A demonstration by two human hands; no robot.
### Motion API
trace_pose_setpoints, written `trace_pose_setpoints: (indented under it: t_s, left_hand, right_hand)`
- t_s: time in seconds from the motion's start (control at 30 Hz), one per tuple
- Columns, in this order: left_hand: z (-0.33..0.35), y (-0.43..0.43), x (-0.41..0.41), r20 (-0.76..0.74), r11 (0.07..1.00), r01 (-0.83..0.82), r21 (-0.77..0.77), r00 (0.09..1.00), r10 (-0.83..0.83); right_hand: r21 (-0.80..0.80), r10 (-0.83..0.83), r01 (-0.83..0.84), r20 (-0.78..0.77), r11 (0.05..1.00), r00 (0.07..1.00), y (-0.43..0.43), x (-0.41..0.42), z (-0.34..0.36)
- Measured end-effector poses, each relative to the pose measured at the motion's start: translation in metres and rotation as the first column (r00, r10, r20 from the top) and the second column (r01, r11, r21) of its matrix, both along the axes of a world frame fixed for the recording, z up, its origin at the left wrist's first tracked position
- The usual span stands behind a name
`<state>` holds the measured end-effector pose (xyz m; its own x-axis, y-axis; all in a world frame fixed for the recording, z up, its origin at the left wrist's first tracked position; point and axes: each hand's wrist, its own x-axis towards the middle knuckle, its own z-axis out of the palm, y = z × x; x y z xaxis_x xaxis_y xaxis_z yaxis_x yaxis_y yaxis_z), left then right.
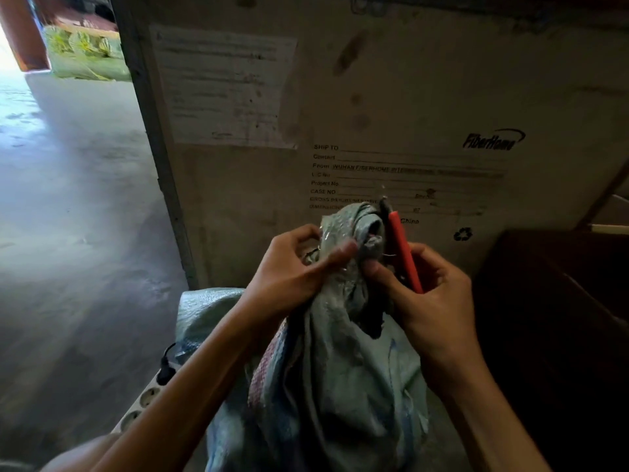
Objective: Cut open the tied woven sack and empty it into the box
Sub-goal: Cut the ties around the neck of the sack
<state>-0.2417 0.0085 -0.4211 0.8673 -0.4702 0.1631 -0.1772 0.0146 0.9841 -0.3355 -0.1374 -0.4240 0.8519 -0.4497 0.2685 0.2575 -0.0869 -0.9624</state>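
A pale green woven sack [340, 369] stands upright between my forearms, its neck bunched and tied at the top. My left hand [292, 267] pinches the gathered neck from the left. My right hand [432, 287] holds a red-handled cutting tool [405, 250] upright, its dark tip beside the top of the neck, while its thumb presses on the knot. A large cardboard box [391, 97] with printed shipping text rises directly behind the sack.
A white power strip [143, 400] with a black plug lies on the floor at lower left. Grey concrete floor [78, 216] stretches to the left. A dark wooden piece of furniture [558, 318] stands on the right. Green sacks [85, 52] lie far back left.
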Motion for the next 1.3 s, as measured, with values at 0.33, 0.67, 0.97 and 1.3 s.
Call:
trace_pose_setpoints:
  t_s: [0.33,0.67,0.97,1.3]
  left_hand:
    - [0.002,0.021,0.018,0.059,0.968,0.249,-0.014,0.967,-0.247]
    - [-0.007,-0.006,0.008,-0.158,0.984,-0.053,-0.172,0.987,0.026]
    - [-0.023,-0.024,-0.008,0.368,0.880,-0.281,0.383,0.920,0.134]
    - [-0.020,0.016,0.021,-0.084,0.987,0.123,0.101,0.990,-0.115]
  right_hand:
    - [-0.037,0.139,-0.141,-0.057,0.989,0.989,-0.031,0.004,0.001]
    - [-0.039,-0.281,0.278,-0.110,0.960,0.953,-0.002,0.022,-0.031]
    - [0.414,-0.012,0.063,-0.124,0.908,0.992,-0.015,0.019,-0.024]
    - [-0.075,-0.213,0.205,-0.116,0.976,0.970,-0.020,0.027,-0.042]
